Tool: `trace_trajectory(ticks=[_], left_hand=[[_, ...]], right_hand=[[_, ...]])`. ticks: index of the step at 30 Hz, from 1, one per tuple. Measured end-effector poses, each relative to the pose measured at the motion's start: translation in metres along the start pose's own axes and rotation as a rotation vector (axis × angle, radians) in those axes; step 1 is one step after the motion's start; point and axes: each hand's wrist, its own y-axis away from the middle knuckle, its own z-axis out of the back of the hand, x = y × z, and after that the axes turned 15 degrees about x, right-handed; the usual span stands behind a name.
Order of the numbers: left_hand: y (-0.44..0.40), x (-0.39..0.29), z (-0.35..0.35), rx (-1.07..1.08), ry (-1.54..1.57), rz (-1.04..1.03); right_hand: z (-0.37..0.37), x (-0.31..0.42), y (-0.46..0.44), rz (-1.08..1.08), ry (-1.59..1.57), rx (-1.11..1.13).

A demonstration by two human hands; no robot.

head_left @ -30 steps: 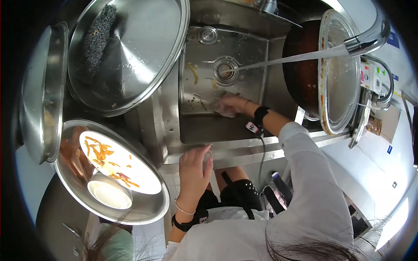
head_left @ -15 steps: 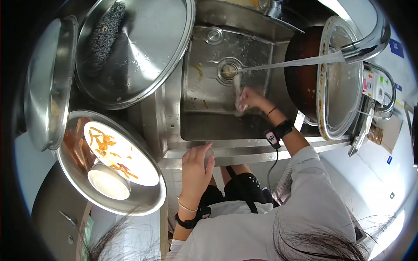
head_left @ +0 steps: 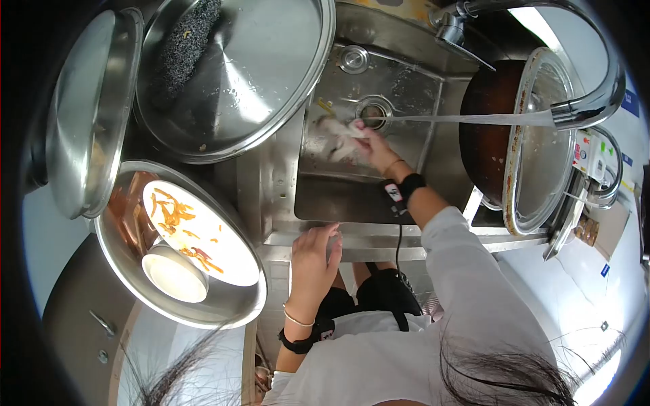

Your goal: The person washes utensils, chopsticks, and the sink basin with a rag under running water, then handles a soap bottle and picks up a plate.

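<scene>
My right hand (head_left: 374, 150) is closed on a pale wet cloth (head_left: 344, 135), blurred by motion, low in the steel sink (head_left: 365, 197). Just beyond it is the round drain (head_left: 374, 111), where a stream of water (head_left: 474, 119) from the faucet (head_left: 589, 108) lands. Yellow food scraps (head_left: 326, 106) lie on the sink floor left of the drain. My left hand (head_left: 315, 256) rests by the sink's front edge, fingers bent and apart, holding nothing.
At the left are a large steel lid (head_left: 271, 61) with a dark scouring pad (head_left: 188, 51), another lidded pan (head_left: 91, 115), and a steel basin (head_left: 230, 312) holding a plate with orange scraps (head_left: 233, 260) and a white bowl (head_left: 175, 274). A brown pot (head_left: 489, 128) stands at the right.
The cloth and my right hand have swept leftward across the sink floor from below the drain. My left hand stays near the front edge. The whole view has shifted somewhat.
</scene>
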Motion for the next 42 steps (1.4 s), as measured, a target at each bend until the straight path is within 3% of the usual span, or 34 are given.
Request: trace_trajectory(ticks=[4, 5, 8, 10, 13, 14, 16, 19, 21, 23, 25, 27, 31, 34, 36, 39, 42], left_hand=[[0.001, 0.004, 0.003, -0.010, 0.000, -0.009], [0.001, 0.005, 0.003, -0.013, 0.005, -0.011], [0.001, 0.007, 0.003, -0.015, 0.004, -0.003], [-0.002, 0.006, 0.004, -0.015, -0.004, 0.000], [-0.004, 0.005, 0.005, -0.013, -0.007, 0.004], [-0.004, 0.006, 0.005, -0.012, -0.003, 0.006], [-0.005, 0.007, 0.006, -0.009, -0.003, 0.008], [-0.003, 0.007, 0.006, -0.002, -0.015, 0.003], [-0.004, 0.006, 0.006, -0.003, -0.025, -0.007], [-0.004, 0.007, 0.006, -0.004, -0.038, -0.019], [-0.003, 0.008, 0.005, 0.009, -0.040, -0.018], [-0.003, 0.010, 0.005, 0.020, -0.035, -0.008], [-0.003, 0.012, 0.007, 0.048, -0.006, -0.029], [-0.002, 0.013, 0.007, 0.055, -0.010, -0.037], [-0.002, 0.015, 0.007, 0.063, 0.006, -0.041], [-0.003, 0.014, 0.007, 0.056, -0.002, -0.049], [-0.003, 0.013, 0.006, 0.051, -0.004, -0.040]], right_hand=[[-0.004, 0.033, 0.036, 0.046, 0.307, -0.279], [-0.038, 0.043, 0.056, -0.032, 0.420, -0.313], [-0.062, 0.027, 0.068, -0.352, 0.448, 0.053], [-0.076, 0.007, 0.049, -0.486, 0.262, 0.342], [-0.076, -0.032, -0.009, -0.287, 0.064, 0.389], [-0.102, -0.019, -0.014, -0.165, 0.243, 0.157], [-0.079, -0.004, -0.052, -0.203, 0.195, 0.060], [-0.056, 0.020, -0.048, 0.114, -0.329, -0.080], [-0.008, 0.020, -0.029, 0.218, -0.405, 0.027], [0.023, 0.029, 0.001, 0.285, -0.001, 0.134], [0.022, 0.042, 0.044, 0.244, 0.164, 0.105], [-0.021, 0.080, 0.092, 0.109, 0.090, -0.037], [0.030, 0.104, 0.127, 0.074, 1.277, 0.028], [0.011, 0.116, 0.148, -0.236, 1.731, 0.035], [0.044, 0.081, 0.127, -0.422, 1.953, 0.074], [0.022, 0.047, 0.106, -0.573, 2.419, 0.355], [0.014, 0.013, 0.057, -0.577, 2.042, 0.494]])
